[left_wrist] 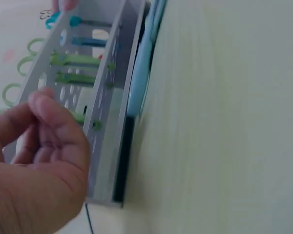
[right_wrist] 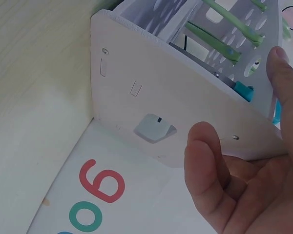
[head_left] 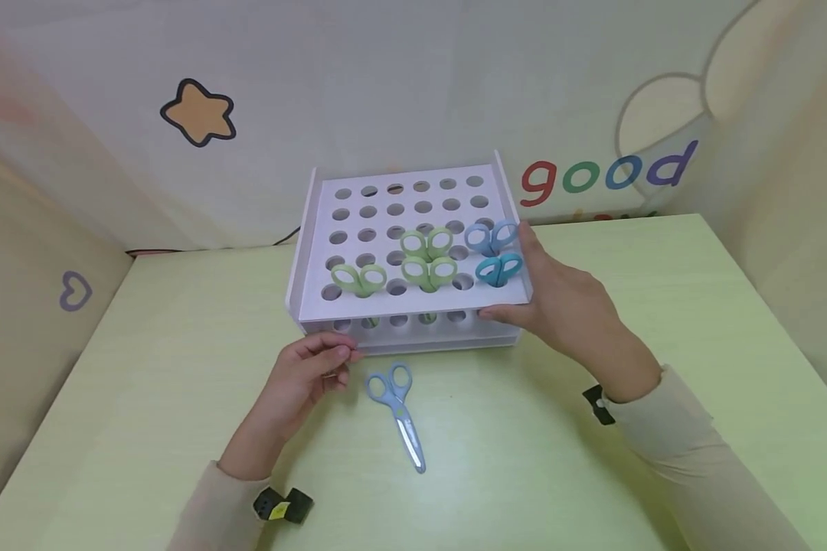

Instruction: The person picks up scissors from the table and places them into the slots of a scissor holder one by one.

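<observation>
A white scissors rack (head_left: 386,306) with rows of round holes stands at the back of the table. Three green scissors (head_left: 429,274), one light-blue pair (head_left: 491,239) and one teal pair (head_left: 499,269) stand in its front holes, handles up. My right hand (head_left: 568,310) grips the rack's front right corner, thumb at the front edge, fingers along the side panel (right_wrist: 136,63). By the front left corner is my left hand (head_left: 313,371), fingers loosely curled with nothing held. Flat on the table in front lies a blue pair of scissors (head_left: 400,417), handles toward the rack.
Behind the rack hangs a pale cloth wall with a star (head_left: 198,112) and coloured letters (head_left: 609,174). Cloth also closes in both sides of the light green table (head_left: 179,367). A thin black cable (head_left: 286,236) runs along the back edge, left of the rack.
</observation>
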{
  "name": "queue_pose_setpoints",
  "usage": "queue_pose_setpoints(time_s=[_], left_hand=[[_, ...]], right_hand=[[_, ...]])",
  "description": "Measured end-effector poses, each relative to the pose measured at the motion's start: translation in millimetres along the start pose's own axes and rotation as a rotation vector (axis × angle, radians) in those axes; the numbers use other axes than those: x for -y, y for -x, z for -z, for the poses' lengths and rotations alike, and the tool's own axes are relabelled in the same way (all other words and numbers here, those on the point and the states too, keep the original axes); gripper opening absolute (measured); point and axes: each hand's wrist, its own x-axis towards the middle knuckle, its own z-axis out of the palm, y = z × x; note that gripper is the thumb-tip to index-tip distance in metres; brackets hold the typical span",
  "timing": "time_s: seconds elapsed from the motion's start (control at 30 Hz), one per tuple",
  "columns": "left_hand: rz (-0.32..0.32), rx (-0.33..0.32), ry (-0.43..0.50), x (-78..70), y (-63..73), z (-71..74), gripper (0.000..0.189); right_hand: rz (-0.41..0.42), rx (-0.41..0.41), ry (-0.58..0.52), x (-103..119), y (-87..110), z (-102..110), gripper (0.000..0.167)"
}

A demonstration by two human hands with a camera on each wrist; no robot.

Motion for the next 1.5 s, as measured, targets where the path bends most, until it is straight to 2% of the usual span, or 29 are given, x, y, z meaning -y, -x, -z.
queue_pose_setpoints(time_s=[0.07, 0.17, 0.27, 0.37, 0.47, 0.6, 0.8, 0.97, 1.13, 1.27, 1.33, 1.5], left_hand=[[0.045, -0.027, -0.074, 5.8, -0.9, -5.1, 0.011], [0.064, -0.048, -0.266, 13.6, -0.6, -12.4, 0.017], [0.035, -0.042, -0.475, 19.8, 0.5, -18.7, 0.025], [-0.009, -0.021, -0.626, 22.4, 1.9, -23.8, 0.033], [-0.030, -0.008, -0.729, 23.2, 2.9, -27.8, 0.043], [-0.007, -0.007, -0.832, 24.1, 3.1, -32.8, 0.052], [-0.007, 0.011, -0.951, 25.6, 2.1, -38.0, 0.058], [-0.021, 0.000, -1.015, 25.5, 2.4, -40.1, 0.053], [-0.033, -0.035, -1.029, 25.4, 2.8, -40.8, 0.039], [-0.019, -0.039, -1.025, 24.2, 2.7, -39.8, 0.036], [-0.004, -0.031, -0.993, 23.4, 3.0, -38.1, 0.035], [-0.014, 0.032, -0.826, 19.7, 4.3, -31.2, 0.030]], right_hand=[[0.000, -0.003, 0.001, 0.2, 0.9, 0.6, 0.127], [0.001, -0.006, 0.001, 0.5, 2.6, 1.7, 0.127], [-0.009, -0.006, 0.001, -0.7, 4.2, 2.1, 0.126], [-0.022, -0.001, 0.004, -1.4, 4.8, 2.8, 0.127], [-0.030, 0.008, 0.010, -1.6, 4.2, 2.8, 0.127], [-0.033, 0.020, 0.017, -1.5, 3.3, 2.5, 0.127], [-0.036, 0.032, 0.023, -1.4, 2.3, 2.5, 0.128], [-0.035, 0.030, 0.027, -0.8, 0.8, 1.9, 0.128], [-0.029, 0.016, 0.033, -1.1, 0.1, 1.4, 0.129], [-0.026, 0.010, 0.030, -1.1, -0.4, 0.8, 0.128], [-0.024, 0.011, 0.028, -0.7, -0.6, 0.5, 0.128], [-0.020, 0.011, 0.027, 0.3, -0.6, -0.1, 0.127]])
